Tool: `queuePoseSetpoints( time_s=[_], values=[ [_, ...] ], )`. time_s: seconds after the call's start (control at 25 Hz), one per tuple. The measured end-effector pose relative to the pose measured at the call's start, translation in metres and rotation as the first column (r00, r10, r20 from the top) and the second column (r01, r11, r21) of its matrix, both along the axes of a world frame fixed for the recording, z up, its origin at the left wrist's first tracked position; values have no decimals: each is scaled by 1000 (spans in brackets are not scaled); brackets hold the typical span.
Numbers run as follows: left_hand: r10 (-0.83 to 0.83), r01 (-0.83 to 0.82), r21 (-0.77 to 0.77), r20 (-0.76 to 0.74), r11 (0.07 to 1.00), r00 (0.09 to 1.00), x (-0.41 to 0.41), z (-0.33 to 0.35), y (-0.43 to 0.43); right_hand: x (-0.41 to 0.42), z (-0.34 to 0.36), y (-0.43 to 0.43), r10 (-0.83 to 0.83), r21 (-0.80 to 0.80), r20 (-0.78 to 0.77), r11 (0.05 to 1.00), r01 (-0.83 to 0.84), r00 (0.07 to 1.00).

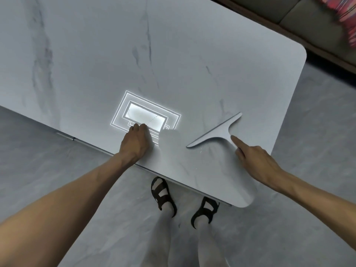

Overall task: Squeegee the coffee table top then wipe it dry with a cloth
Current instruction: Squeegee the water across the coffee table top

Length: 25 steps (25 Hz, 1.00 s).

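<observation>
Fingers (pixel 236 140) of right hand (pixel 256 162) loosely open beside squeegee (pixel 217 132) on marbled grey coffee table (pixel 96 54); left hand (pixel 135 145) curled, empty.

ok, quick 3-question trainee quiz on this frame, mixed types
1. True or false: the right hand has the squeegee lifted off the coffee table.
2. What lies under the left hand? A) a grey cloth B) a sponge C) a spray bottle
3. Fill in: the squeegee lies flat, its handle pointing toward the ____ hand.

Key: 1 false, it lies flat with only the index fingertip at its handle. 2 A. 3 right.
</observation>
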State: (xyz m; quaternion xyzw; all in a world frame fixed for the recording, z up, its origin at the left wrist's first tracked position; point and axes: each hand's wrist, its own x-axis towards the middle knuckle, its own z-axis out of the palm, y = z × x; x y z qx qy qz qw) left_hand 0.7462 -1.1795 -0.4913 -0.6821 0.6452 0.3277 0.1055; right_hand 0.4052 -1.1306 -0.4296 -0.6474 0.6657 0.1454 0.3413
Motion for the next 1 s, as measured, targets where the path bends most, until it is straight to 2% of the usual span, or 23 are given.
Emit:
queuePoseSetpoints(
  time_s=[0.08,0.2,0.32,0.48,0.56,0.64,0.8,0.88,1.0],
  values=[
    [125,-126,-23,-57,992,991,2,4,4,-3,9,-14,-20,-35,24,999,20,1000],
    [237,-243,-68,-82,968,968,11,8,5,23,13,-68,-181,-69,96,980,188,979],
    [343,-346,-66,-53,936,938,30,11,6,77,-8,-130,-352,-83,81,930,359,932],
    [433,-435,-52,-42,899,900,54,11,13,162,-33,-140,-404,-118,83,904,412,911],
    [448,-449,-42,-37,893,893,63,12,19,193,-41,-111,-292,-122,121,944,307,949],
    [443,-444,-33,-38,895,896,69,12,25,201,-45,-73,-79,-126,144,987,98,986],
    [412,-412,-16,-36,911,911,67,8,36,146,-46,-25,241,-134,14,962,-237,970],
    [384,-384,0,-34,923,923,60,4,41,100,-41,-14,318,-114,-67,939,-324,946],
    [344,-342,45,-51,939,937,43,-1,50,32,-28,-7,318,-113,-137,936,-333,938]
  ],
)
